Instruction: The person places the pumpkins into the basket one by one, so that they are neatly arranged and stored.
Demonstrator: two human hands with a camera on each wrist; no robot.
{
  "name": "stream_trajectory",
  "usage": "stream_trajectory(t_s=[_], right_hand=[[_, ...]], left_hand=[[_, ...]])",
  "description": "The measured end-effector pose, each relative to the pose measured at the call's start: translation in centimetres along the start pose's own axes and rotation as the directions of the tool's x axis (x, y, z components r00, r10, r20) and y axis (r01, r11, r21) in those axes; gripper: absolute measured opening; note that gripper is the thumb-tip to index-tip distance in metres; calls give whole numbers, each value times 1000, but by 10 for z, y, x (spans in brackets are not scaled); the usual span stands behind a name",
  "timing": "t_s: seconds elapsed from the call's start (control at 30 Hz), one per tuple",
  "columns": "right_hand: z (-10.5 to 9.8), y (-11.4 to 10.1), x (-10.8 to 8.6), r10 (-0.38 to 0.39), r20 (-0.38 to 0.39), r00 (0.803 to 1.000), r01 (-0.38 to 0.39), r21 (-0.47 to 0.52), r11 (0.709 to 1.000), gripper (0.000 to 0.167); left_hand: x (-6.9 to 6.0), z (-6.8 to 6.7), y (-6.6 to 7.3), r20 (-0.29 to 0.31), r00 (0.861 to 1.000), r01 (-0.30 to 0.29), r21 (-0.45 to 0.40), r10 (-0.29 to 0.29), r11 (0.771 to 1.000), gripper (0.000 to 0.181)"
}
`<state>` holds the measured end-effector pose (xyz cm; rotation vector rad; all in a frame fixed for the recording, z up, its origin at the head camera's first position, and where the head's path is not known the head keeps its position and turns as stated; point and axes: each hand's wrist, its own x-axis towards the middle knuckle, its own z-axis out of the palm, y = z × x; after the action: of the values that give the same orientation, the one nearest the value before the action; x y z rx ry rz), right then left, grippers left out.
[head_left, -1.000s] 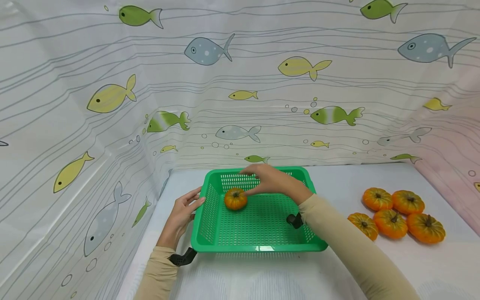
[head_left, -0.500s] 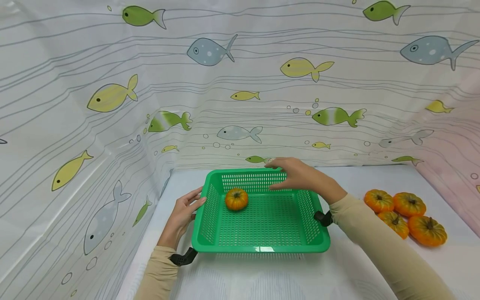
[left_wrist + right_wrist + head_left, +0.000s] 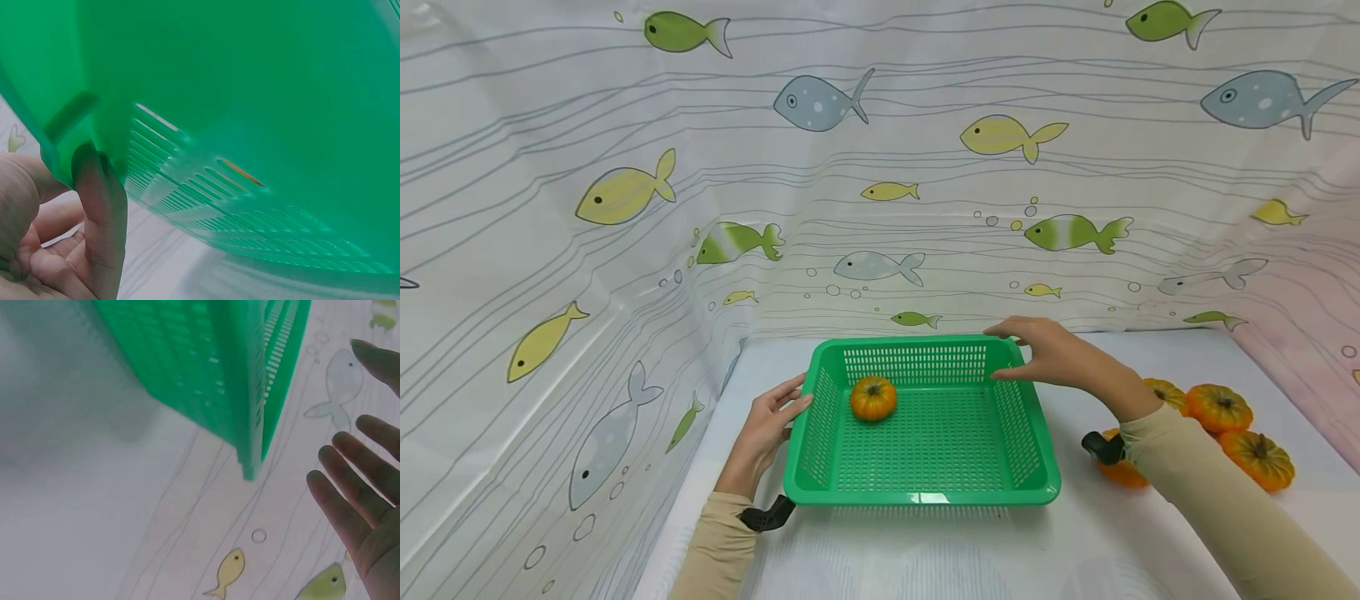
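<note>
A green plastic basket (image 3: 925,498) with slotted walls stands on the white tabletop. Inside it, toward the left, sits one small orange pumpkin (image 3: 873,399). My left hand (image 3: 766,423) grips the basket's left rim, thumb on top; in the left wrist view, the fingers of this hand (image 3: 100,219) curl against the rim. Above the back right corner of the basket is my right hand (image 3: 1060,358), holding nothing, thumb and fingers spread apart. The right wrist view shows that hand (image 3: 369,494) with fingers extended, apart from the basket wall (image 3: 181,356).
Several more pumpkins (image 3: 1220,407) lie grouped on the table to the right, partly covered by my right forearm. A white cloth (image 3: 940,283) printed with fish hangs behind and at the sides of the table.
My right hand has moved rightward from beside the pumpkin in the basket to above the back right corner. The left hand and the pumpkin in the basket have stayed in place.
</note>
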<state>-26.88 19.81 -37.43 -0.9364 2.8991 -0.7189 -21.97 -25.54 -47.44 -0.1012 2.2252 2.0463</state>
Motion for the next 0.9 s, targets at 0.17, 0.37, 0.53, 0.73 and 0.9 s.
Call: stream_trajectory(t_s=[0.17,0.37,0.53,0.73,0.9], right_hand=[[-6,20,-21,64,-20,998,-64,-12,998,64],[-9,46,-46,103,-48,994,-104,-27,994,61],[-13,61,-65,157,-48,986,-159,-31,987,61],[-16,82,-85,220,-31,975,-221,-43,974,64],[-15,107,-102,312,9,950,-310,-71,948,71]], left_hand=[[0,0,0,6,1000,-3,3,3,1000,60],[-1,0,1,-4,1000,2,-2,-2,1000,59],[-1,0,0,-5,1000,7,-4,-7,1000,59],[-1,0,-1,1,1000,2,0,-2,1000,60],[0,0,0,4,1000,2,-8,-2,1000,60]])
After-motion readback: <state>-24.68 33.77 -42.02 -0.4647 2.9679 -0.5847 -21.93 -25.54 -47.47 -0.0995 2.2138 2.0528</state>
